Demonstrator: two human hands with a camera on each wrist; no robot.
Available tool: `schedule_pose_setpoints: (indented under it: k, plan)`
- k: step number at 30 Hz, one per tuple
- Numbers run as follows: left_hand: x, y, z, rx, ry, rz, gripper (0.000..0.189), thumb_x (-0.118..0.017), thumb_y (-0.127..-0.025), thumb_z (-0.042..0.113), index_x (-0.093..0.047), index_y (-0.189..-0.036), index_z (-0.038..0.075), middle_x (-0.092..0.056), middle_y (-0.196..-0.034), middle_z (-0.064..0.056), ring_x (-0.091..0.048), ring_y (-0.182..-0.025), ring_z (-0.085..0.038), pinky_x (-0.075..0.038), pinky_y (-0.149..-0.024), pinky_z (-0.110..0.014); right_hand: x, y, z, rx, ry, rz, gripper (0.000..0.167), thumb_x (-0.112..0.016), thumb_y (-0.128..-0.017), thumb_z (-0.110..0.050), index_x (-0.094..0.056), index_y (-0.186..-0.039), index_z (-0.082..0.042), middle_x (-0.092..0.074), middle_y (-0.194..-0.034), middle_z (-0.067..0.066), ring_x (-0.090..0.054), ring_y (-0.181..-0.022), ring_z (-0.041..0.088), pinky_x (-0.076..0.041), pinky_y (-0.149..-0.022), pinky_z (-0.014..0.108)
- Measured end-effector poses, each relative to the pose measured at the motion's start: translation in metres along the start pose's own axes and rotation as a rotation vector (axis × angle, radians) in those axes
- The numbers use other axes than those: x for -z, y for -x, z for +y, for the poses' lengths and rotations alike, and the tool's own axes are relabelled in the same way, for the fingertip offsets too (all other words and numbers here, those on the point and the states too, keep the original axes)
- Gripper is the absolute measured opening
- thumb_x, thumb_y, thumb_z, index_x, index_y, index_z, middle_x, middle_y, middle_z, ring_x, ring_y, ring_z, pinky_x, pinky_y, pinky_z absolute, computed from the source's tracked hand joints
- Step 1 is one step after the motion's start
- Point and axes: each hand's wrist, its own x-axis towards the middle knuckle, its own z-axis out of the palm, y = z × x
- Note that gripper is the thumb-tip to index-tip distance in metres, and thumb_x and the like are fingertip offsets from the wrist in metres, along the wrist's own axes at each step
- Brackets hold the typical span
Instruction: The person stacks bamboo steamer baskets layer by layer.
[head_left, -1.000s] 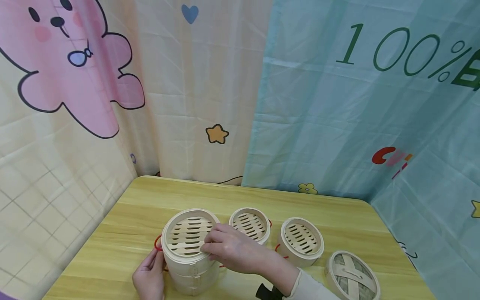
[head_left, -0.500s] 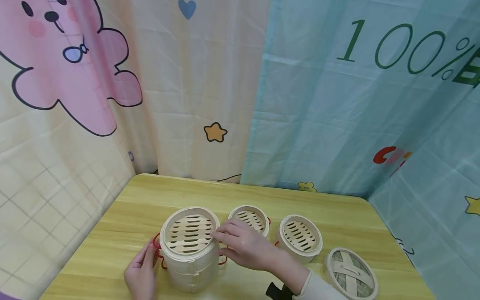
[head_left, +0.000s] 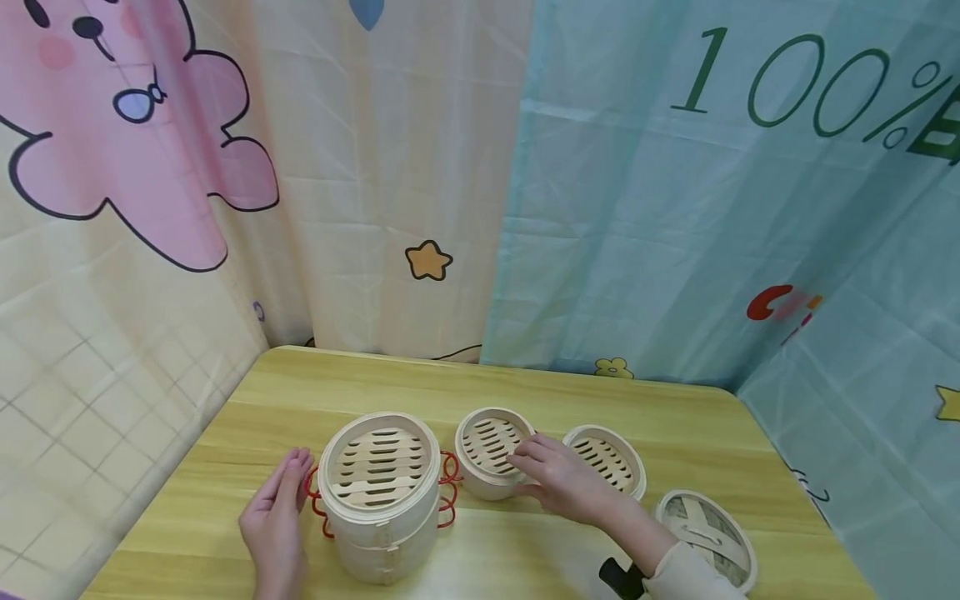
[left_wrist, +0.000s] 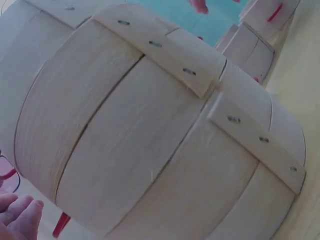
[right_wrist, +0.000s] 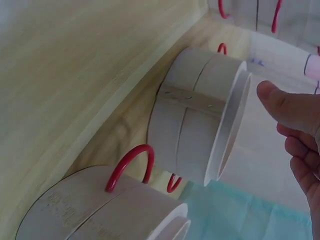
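A tall stack of bamboo steamer baskets (head_left: pixel 386 542), with red loop handles on both sides, stands left of centre and fills the left wrist view. My left hand (head_left: pixel 276 512) is upright beside the stack's left handles, fingers fairly straight and holding nothing. To the right of the stack sits a smaller bamboo steamer basket (head_left: pixel 491 446) with a slatted bottom. My right hand (head_left: pixel 570 483) hovers at its right rim, thumb and fingers loosely bent. In the right wrist view, the thumb (right_wrist: pixel 280 102) is apart from this basket's (right_wrist: pixel 200 115) rim.
Another small steamer basket (head_left: pixel 600 454) is partly hidden behind the right hand. A woven steamer lid (head_left: pixel 705 529) lies at the right, overlapped by the right forearm. Printed curtains (head_left: pixel 420 167) hang behind the wooden table (head_left: pixel 360 375). A black device (head_left: pixel 622 579) is on the right wrist.
My right hand has left the stack's top rim and moved right to the small basket. My left hand has drawn slightly away from the stack's handles to the left.
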Motion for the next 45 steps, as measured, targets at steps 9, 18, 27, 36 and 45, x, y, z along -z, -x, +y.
schedule_pose_setpoints:
  k: [9, 18, 27, 36, 45]
  plan:
    - [-0.013, 0.009, -0.002, 0.034, -0.177, 0.004, 0.038, -0.073, -0.08, 0.025, -0.067, -0.11, 0.003, -0.067, -0.104, -0.008, -0.063, -0.08, -0.009, -0.051, -0.059, -0.015, -0.017, 0.011, 0.015, 0.005, 0.064, -0.043, 0.044, -0.083, -0.056, -0.001, -0.066, -0.097, 0.0, -0.061, -0.094, 0.007, -0.056, -0.091, 0.022, -0.047, -0.087, 0.033]
    - [-0.011, 0.008, -0.009, 0.034, -0.17, 0.029, 0.036, -0.073, -0.079, 0.024, -0.069, -0.105, 0.0, -0.068, -0.097, -0.01, -0.064, -0.074, -0.012, -0.052, -0.056, -0.018, -0.031, 0.014, 0.021, 0.035, 0.058, -0.056, 0.029, -0.076, -0.064, 0.003, -0.068, -0.092, -0.003, -0.062, -0.089, 0.004, -0.056, -0.086, 0.016, -0.049, -0.078, 0.025]
    - [-0.013, 0.008, -0.009, 0.044, -0.195, 0.043, 0.036, -0.074, -0.078, 0.026, -0.07, -0.104, 0.002, -0.069, -0.096, -0.009, -0.063, -0.068, -0.01, -0.051, -0.052, -0.018, -0.036, 0.013, 0.025, 0.043, 0.082, -0.069, 0.022, -0.075, -0.066, 0.001, -0.067, -0.086, -0.007, -0.061, -0.086, 0.0, -0.055, -0.083, 0.013, -0.048, -0.075, 0.022]
    - [-0.014, 0.01, -0.009, 0.039, -0.193, 0.059, 0.036, -0.074, -0.078, 0.027, -0.07, -0.103, 0.002, -0.069, -0.093, -0.009, -0.061, -0.063, -0.009, -0.049, -0.048, -0.016, -0.01, 0.001, 0.033, 0.009, 0.054, -0.104, 0.027, -0.077, -0.068, 0.002, -0.065, -0.091, -0.006, -0.06, -0.091, 0.002, -0.055, -0.087, 0.016, -0.049, -0.077, 0.025]
    - [-0.015, 0.01, -0.01, 0.027, -0.172, 0.043, 0.034, -0.073, -0.079, 0.025, -0.069, -0.103, 0.001, -0.069, -0.095, -0.01, -0.064, -0.071, -0.012, -0.052, -0.055, -0.018, 0.037, -0.037, 0.034, 0.059, 0.085, 0.01, 0.021, -0.073, -0.074, -0.003, -0.064, -0.093, -0.002, -0.06, -0.091, 0.005, -0.055, -0.088, 0.02, -0.05, -0.078, 0.028]
